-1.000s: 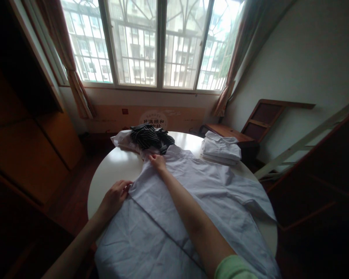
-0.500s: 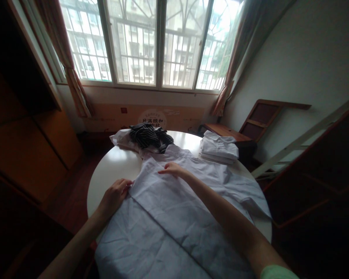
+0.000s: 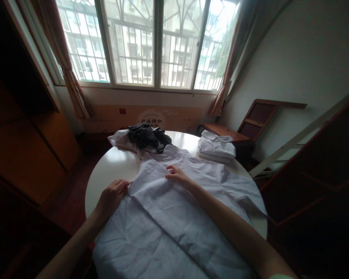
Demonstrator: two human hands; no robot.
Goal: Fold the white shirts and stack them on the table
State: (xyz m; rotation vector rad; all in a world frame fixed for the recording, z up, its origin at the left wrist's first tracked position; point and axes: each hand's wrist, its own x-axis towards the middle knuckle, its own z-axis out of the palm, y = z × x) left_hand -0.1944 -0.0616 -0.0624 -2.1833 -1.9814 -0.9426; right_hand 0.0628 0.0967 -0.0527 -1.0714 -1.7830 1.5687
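One white shirt (image 3: 174, 217) lay spread across the round counter (image 3: 113, 164), covering most of it. Two hands worked on it. The left hand (image 3: 112, 195) rested at the shirt's left edge, fingers curled onto the folded side panel, though whether it pinched the cloth I could not tell. The right hand (image 3: 177, 175) lay flat on the shirt near its collar end, fingers loosely spread and pressing the fabric down. Beyond the shirt's collar sat one dark striped garment (image 3: 147, 135) on a pale cloth. To the shirt's right, near the counter's rim, stood one stack of folded white clothes (image 3: 216, 147).
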